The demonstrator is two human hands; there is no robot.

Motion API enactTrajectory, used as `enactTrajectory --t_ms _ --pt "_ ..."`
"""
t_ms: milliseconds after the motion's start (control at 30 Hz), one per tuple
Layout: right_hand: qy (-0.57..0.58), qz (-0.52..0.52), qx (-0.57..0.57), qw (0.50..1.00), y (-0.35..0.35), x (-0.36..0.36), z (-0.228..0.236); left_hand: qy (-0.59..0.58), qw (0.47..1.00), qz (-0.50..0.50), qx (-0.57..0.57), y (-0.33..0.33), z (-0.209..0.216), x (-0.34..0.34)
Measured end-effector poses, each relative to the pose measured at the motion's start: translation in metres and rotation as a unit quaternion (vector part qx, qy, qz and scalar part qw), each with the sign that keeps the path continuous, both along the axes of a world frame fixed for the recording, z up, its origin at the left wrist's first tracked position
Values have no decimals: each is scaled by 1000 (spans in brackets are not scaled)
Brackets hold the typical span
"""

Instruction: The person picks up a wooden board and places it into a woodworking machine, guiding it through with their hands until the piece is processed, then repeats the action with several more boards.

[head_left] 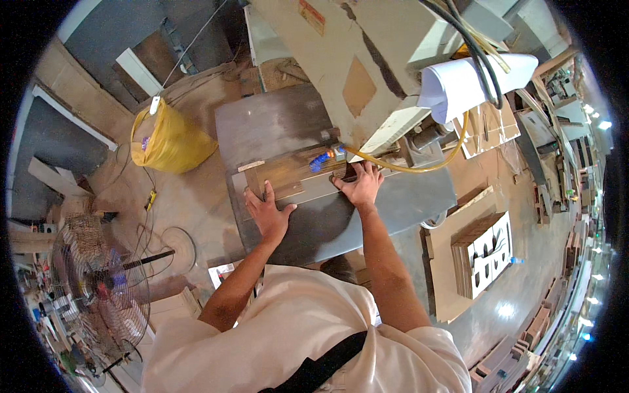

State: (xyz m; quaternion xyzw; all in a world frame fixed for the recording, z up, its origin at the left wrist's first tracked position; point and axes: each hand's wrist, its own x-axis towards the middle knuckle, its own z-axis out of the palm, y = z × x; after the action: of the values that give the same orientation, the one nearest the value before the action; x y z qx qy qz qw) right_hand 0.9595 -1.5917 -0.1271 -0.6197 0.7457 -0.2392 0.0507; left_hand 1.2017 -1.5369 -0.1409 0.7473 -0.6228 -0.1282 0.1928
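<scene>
A flat brown board [288,173] lies on the dark machine table [314,223] in front of me, with a paler strip along its near side. My left hand [268,215] rests near the board's left end, fingers spread, thumb out to the right. Farther right, my right hand [362,188] presses on the near edge beside the machine's head, its thumb and fingers apart. Just beyond it, a blue segmented nozzle [320,161] points down at the board, joined to a yellow hose [426,169]. The working part under the machine head is hidden.
The big cream machine body [386,59] overhangs the table, with rolled white paper [458,85] on it. A yellow sack [170,137] and a standing fan [98,285] are at left. Stacked cut panels [481,259] sit at right on a larger sheet.
</scene>
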Motion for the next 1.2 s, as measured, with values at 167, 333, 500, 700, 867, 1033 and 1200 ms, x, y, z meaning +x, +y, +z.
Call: enactTrajectory --t_ms 167,333,500,700,867,1033,1200 --pt "8 7 10 1000 0 -3 6 9 1000 10 9 -2 2 -5" --pt "20 0 -18 1000 -2 -6 3 15 1000 2 -1 -3 -1 -6" --pt "-11 -2 51 999 -1 -8 11 3 1000 6 2 -3 -2 -9" --pt "18 -5 8 1000 -3 -13 1 7 1000 10 10 -4 -1 -14" --pt "13 4 22 1000 -4 -16 1 0 1000 10 14 -4 0 -16" --pt "20 -5 -5 1000 -6 -21 -8 -3 1000 4 3 -5 1 -19" --pt "17 7 -53 998 -5 -23 -9 -10 1000 -1 -3 -6 0 -21"
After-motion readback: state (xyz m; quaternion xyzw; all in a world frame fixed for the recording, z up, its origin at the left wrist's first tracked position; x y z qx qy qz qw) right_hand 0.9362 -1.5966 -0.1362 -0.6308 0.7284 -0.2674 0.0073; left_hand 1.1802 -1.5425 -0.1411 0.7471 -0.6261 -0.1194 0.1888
